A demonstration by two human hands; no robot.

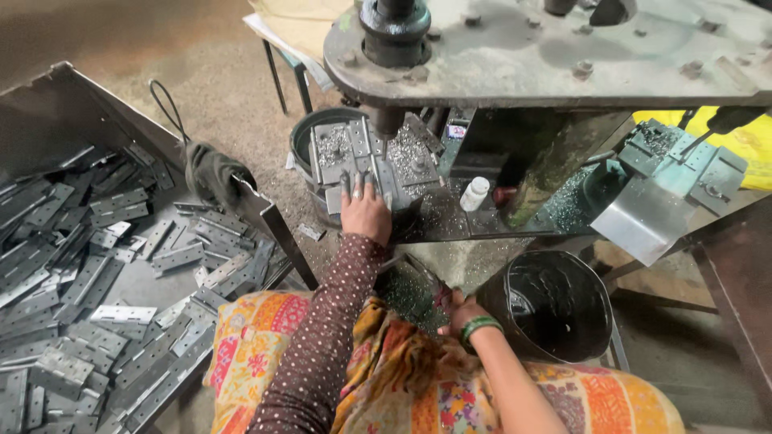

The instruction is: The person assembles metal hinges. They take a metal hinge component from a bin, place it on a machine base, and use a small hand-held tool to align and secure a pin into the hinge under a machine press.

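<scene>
Patterned cloth (418,386) in orange, yellow and pink covers our lap at the bottom of the view. Our left arm, in a brown dotted sleeve (322,337), stretches forward; our left hand (365,210) lies palm down at the press bed (378,165), its fingers spread and flat, touching the grey metal pieces there and pressing rather than gripping. That work sits directly under the dark ram (388,120) of the press (547,56), whose heavy grey plate fills the top of the view. Metal chips are strewn over the bed.

Our right hand (460,312), with green bangles (479,325) at the wrist, is low by our knee, just beside a black bucket (555,305). Its fingers curl inward, but we cannot tell whether they hold anything, as the cloth and the shadow hide them.

Left of us, a big metal tray (48,112) holds a heap of flat grey hinges (104,281), many with rows of holes. A dark rag (215,173) hangs on the tray's edge, and a black loop of cable (165,108) stands behind it. A small white bottle (474,193) stands on the bed right of our left hand. Farther right lie a bent steel sheet (643,217) and green-grey machine parts (683,161), with something yellow (748,145) behind them.
</scene>
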